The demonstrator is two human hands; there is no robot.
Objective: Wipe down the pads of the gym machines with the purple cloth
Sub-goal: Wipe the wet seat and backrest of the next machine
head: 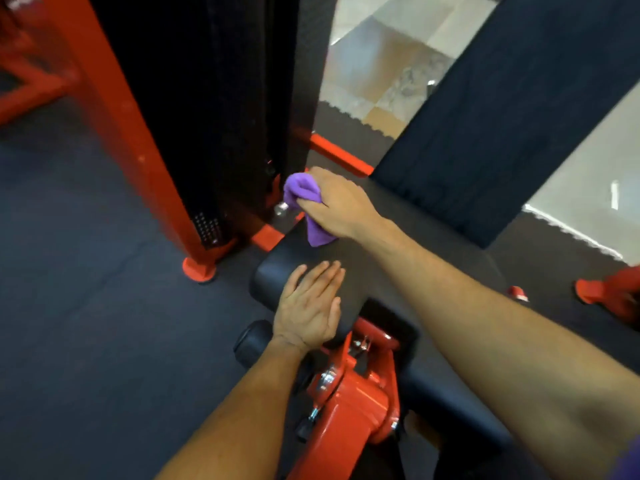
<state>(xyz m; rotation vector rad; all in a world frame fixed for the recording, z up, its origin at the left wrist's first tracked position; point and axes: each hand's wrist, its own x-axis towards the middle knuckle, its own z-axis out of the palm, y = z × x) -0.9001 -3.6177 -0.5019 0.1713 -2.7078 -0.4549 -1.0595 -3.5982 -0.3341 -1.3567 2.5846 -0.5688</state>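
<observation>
Two hands: both are seen over one black seat pad [374, 258] at the centre of the frame.
Right hand [337, 206]: clenched around the purple cloth [301, 192], which is bunched in the fist and pressed against the far end of the pad, just above centre frame.
Cloth position: one fold sticks out past the knuckles toward the black weight-stack column [207, 116]; a second tail hangs below the hand onto the pad surface.
Left hand [310, 306]: released, laid flat with straight fingers on the near left corner of the pad, holding nothing.
Frame parts: a red support bracket [349, 403] is seen under the pad at lower centre; a black back pad [502, 116] slants through the upper right.
Step in hand: the seat pad is judged to be mid-wipe, with the far edge being covered.
Next move: the cloth would need to be drawn back across the pad toward the near edge, and the bracing hand lifted so that its corner is reached.
Remaining: the back pad appears not yet addressed.
</observation>
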